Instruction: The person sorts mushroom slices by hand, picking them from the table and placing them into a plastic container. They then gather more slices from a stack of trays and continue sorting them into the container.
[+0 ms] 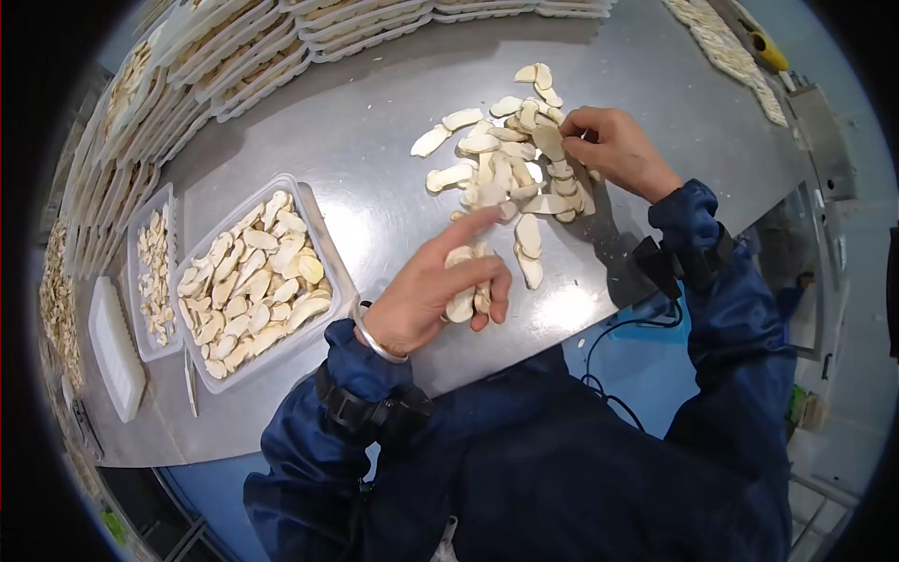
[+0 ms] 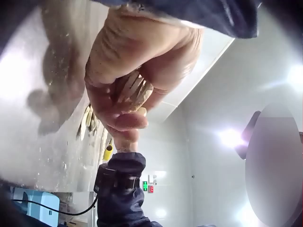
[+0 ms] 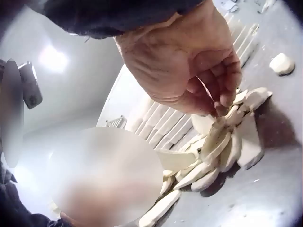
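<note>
Pale mushroom slices lie in a loose pile (image 1: 482,140) on the metal table. My right hand (image 1: 618,155) is at the pile's right side, thumb and fingertips pinching the end of one mushroom slice (image 1: 548,142). In the right wrist view, that slice (image 3: 215,139) tilts down over others. Closer to the table's front edge, my left hand (image 1: 426,286) holds several mushroom slices (image 1: 460,305) under its curled fingers, while its index finger reaches toward the pile. The left wrist view shows these held slices (image 2: 135,92) edge-on between palm and fingers.
Left of my left hand stands a clear plastic tray (image 1: 323,245) full of slices. Beyond it are a smaller tray (image 1: 132,253), a white tray (image 1: 117,356) and a thin metal tool (image 1: 191,384). Stacked filled trays (image 1: 253,70) line the back. A yellow-handled tool (image 1: 770,51) lies far right.
</note>
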`<state>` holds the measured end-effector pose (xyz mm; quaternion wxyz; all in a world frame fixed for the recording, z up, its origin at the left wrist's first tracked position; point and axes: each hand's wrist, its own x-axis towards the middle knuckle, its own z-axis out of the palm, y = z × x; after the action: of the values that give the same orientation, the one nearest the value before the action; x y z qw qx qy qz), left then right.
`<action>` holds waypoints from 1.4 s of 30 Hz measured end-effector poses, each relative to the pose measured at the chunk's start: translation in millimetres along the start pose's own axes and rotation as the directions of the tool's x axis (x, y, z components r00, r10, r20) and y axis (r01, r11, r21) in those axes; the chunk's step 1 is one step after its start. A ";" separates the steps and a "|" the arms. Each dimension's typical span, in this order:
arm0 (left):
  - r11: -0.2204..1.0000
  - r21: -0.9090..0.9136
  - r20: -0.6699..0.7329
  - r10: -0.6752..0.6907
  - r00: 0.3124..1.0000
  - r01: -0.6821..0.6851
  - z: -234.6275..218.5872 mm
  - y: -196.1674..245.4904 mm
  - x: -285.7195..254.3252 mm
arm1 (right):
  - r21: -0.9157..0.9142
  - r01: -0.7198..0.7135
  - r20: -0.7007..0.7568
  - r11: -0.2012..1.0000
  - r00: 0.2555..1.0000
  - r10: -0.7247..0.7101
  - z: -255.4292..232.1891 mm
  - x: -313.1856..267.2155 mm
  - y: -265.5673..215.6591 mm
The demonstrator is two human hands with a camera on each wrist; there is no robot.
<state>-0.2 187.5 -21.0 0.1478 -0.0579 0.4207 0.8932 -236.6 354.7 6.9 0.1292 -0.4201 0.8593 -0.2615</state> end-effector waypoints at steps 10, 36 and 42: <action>0.943 -0.109 -0.328 0.263 0.907 -0.313 -13.4 -5.1 1.6 | 0.350 -0.257 0.201 0.901 0.960 0.195 -16.3 -4.5 -10.0; 0.917 -0.251 -0.295 0.231 0.927 -0.309 -14.8 -7.0 2.1 | 0.282 -0.198 0.074 0.939 0.980 0.185 0.0 -37.8 -5.0; 0.910 -0.311 -0.236 0.206 0.950 -0.275 -13.2 -7.5 0.7 | 0.593 -0.404 0.291 0.697 0.914 0.282 -6.5 -37.1 -16.6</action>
<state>1.2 182.1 -35.1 -0.0186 -0.1185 0.2767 0.9535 -205.8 377.7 21.6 0.3876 -0.2036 0.7654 -0.4717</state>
